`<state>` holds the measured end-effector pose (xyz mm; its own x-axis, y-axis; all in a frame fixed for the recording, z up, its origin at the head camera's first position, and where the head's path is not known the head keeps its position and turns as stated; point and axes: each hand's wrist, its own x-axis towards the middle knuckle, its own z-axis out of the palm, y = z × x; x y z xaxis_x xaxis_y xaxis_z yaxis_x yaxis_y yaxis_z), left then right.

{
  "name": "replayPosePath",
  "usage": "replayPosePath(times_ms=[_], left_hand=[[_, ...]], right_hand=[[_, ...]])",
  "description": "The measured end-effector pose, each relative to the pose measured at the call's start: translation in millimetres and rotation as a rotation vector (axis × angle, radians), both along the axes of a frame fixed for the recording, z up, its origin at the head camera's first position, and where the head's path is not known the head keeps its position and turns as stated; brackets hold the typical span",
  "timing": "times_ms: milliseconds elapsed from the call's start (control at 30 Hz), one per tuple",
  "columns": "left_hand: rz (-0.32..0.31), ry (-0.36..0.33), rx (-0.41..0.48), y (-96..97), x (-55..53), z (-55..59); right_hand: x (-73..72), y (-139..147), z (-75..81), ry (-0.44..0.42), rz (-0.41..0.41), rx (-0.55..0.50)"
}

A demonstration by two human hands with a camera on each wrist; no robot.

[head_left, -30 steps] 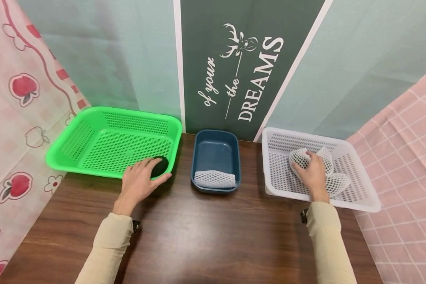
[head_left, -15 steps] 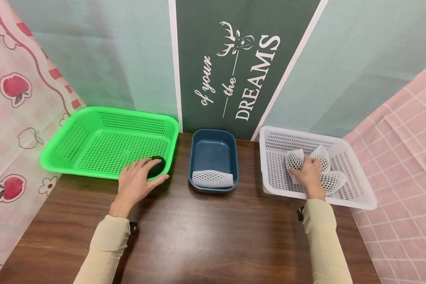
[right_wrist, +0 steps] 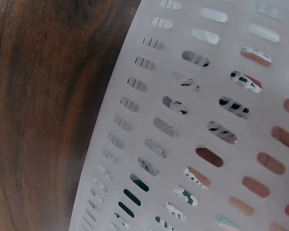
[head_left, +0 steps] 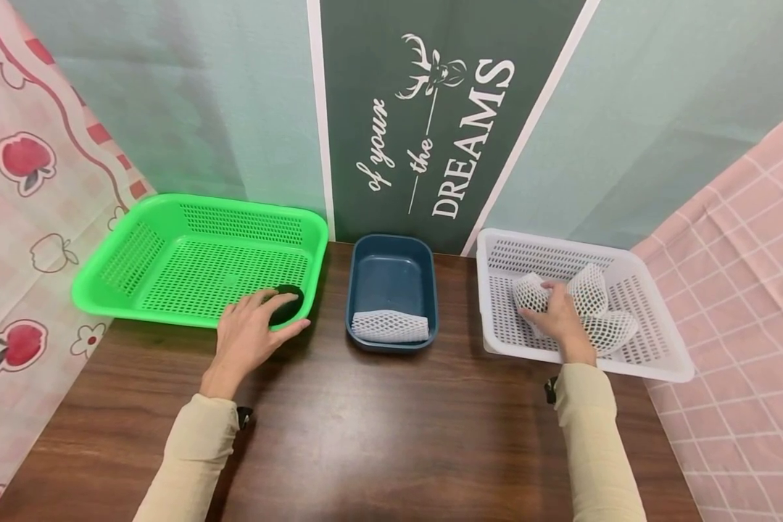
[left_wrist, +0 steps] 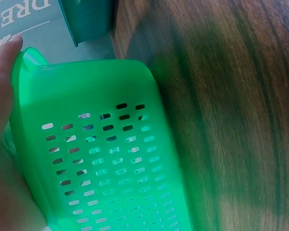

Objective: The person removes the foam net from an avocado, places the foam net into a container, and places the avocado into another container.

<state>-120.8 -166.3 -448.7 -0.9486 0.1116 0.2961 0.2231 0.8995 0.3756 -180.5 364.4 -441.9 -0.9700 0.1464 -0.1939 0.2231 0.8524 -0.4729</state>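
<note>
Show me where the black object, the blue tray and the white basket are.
Black object (head_left: 286,308): head view, middle of its uncovered surface.
Blue tray (head_left: 394,280): head view, bare part of its floor.
White basket (head_left: 649,369): head view, its near rim.

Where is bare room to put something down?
Bare: the table between the sleeves; the blue tray beyond its white net; the green basket's left part. Crowded: the white basket around the right hand and other nets; the green basket's near-right corner, with left hand and black object.
</note>
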Motion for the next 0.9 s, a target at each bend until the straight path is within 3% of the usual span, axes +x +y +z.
replayPosePath(times_ms=[233,433,633,900], left_hand=[[-0.023,0.087,0.014,-1.0,0.4,-0.6],[-0.069,0.080,0.012,-2.6,-0.5,-0.7],[-0.070,0.078,-0.012,-3.6,0.4,-1.2],[-0.087,0.104,-0.008,-4.8,0.5,-2.4]], right_hand=[[-0.4,0.1,0.6,-0.042,0.009,0.043],[-1.3,1.0,2.0,-0.077,0.034,0.038],[0.1,-0.5,3.2,-0.086,0.055,0.027],[0.4,-0.4,2.2,0.000,0.045,0.028]])
